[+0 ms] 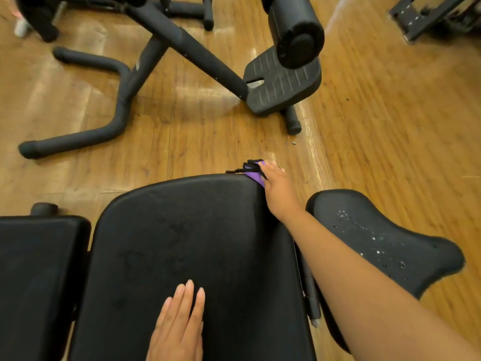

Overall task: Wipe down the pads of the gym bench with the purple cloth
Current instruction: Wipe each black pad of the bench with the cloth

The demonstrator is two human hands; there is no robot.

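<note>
The big black bench pad [187, 246] fills the lower middle of the view. At its far right corner my right hand [277, 188] holds the purple cloth [256, 177] against the pad's edge; the cloth has a black trim and is mostly hidden under my fingers. My left hand [179, 321] lies flat on the near part of the same pad, fingers straight and together. A second black pad [39, 269] sits to the left, and a curved black side pad [377, 238] with white specks lies to the right, under my right forearm.
Wooden floor [390, 126] lies all around. Beyond the bench stands another black machine with a foot plate [283, 84], a roller pad [296, 29] and tubular legs [99, 131]. A metal frame [429, 16] is at the top right.
</note>
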